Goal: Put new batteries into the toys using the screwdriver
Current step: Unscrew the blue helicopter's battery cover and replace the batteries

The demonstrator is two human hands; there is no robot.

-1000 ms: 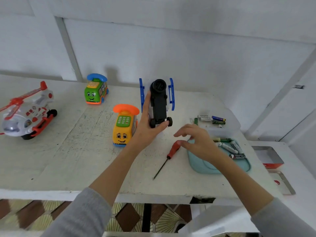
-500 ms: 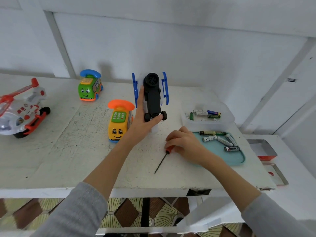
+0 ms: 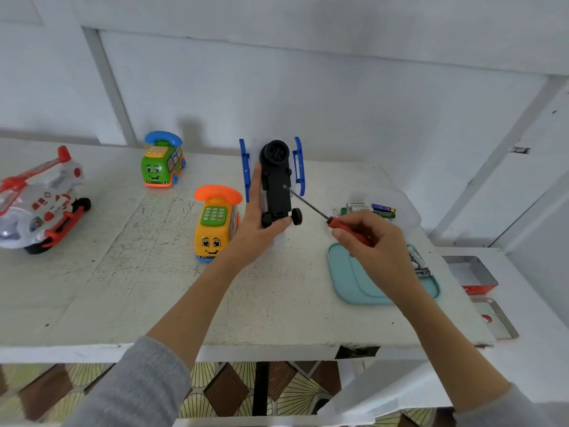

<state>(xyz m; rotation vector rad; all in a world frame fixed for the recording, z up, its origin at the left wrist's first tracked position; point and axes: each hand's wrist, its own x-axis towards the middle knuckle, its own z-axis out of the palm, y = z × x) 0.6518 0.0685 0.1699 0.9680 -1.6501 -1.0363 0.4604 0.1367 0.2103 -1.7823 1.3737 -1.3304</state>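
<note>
The left hand [image 3: 257, 229] holds the toy [image 3: 276, 183] up, black belly showing. The right hand [image 3: 374, 245] pinches the screwdriver [image 3: 331, 218], tip at what looks like a screw. The lid is on; batteries [image 3: 419, 262] wait on the tray [image 3: 354, 282].

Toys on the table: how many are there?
4. A red-and-white helicopter far left, a green phone bus at the back, a yellow phone bus mid-table, and a blue-skid toy held upturned in the left hand.
</note>
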